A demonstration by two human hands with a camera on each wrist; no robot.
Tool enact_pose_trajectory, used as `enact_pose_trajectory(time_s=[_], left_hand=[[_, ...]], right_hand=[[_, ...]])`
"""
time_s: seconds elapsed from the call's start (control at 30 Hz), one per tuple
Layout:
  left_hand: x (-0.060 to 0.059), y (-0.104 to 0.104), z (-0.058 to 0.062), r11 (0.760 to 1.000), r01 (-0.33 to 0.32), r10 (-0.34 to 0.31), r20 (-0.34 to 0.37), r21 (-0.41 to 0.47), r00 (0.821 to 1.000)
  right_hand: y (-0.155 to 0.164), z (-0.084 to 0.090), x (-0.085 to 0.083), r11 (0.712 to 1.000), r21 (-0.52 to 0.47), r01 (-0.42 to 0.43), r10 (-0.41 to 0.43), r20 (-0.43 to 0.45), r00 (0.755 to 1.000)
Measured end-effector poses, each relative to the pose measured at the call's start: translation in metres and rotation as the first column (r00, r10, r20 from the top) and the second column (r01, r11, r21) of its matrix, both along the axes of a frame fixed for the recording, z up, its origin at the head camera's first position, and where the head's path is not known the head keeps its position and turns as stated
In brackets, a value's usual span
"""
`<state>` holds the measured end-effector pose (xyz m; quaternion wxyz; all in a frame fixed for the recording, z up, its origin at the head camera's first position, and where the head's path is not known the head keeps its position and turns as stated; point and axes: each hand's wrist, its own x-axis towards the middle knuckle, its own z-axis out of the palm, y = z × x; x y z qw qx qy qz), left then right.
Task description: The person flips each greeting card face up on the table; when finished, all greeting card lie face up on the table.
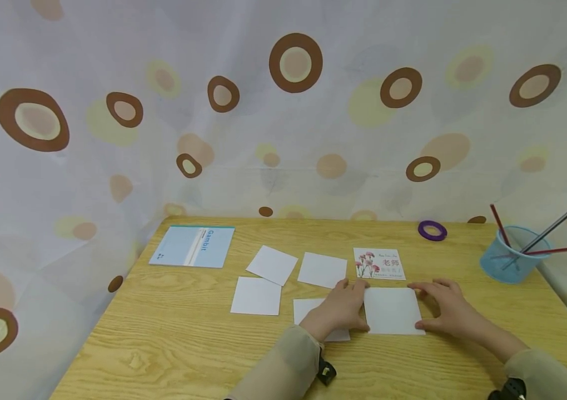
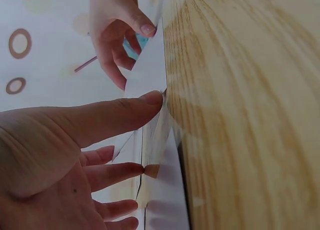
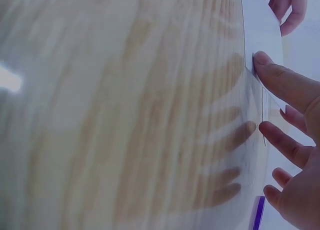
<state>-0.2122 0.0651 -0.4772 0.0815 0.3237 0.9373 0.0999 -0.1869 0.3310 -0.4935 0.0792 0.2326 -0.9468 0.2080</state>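
Observation:
A blank white square card [image 1: 392,311] lies on the wooden table between both hands. My left hand [image 1: 339,307] touches its left side, thumb at the near corner and index finger at the far corner. Opposite it, my right hand [image 1: 451,311] touches the right side the same way, with the thumb [image 3: 262,60] at the near corner. In both wrist views the fingers are spread and mostly straight. Just beyond the card lies a printed card [image 1: 379,264] with pink flowers and writing. Another white card [image 1: 308,308] is partly hidden under my left hand and forearm.
Three more white cards lie to the left, including one [image 1: 322,270] near my left hand. A light blue notebook [image 1: 192,246] is at the back left. Behind my right hand is a purple ring [image 1: 432,230]. A blue mesh cup [image 1: 506,266] holds pencils at the right.

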Motion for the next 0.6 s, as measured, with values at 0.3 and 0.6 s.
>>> enact_pose_trajectory(time_s=[0.3, 0.6], left_hand=[[0.0036, -0.0001, 0.0013, 1.0, -0.023, 0.023, 0.029, -0.011, 0.999], [0.0065, -0.0004, -0.0017, 0.999, -0.054, 0.053, 0.058, 0.007, 0.997]], right_hand=[[-0.0021, 0.0028, 0.003, 0.997, -0.056, 0.044, -0.036, 0.128, 0.991], [-0.0033, 0.0026, 0.0068, 0.997, -0.072, 0.034, -0.027, 0.097, 0.995]])
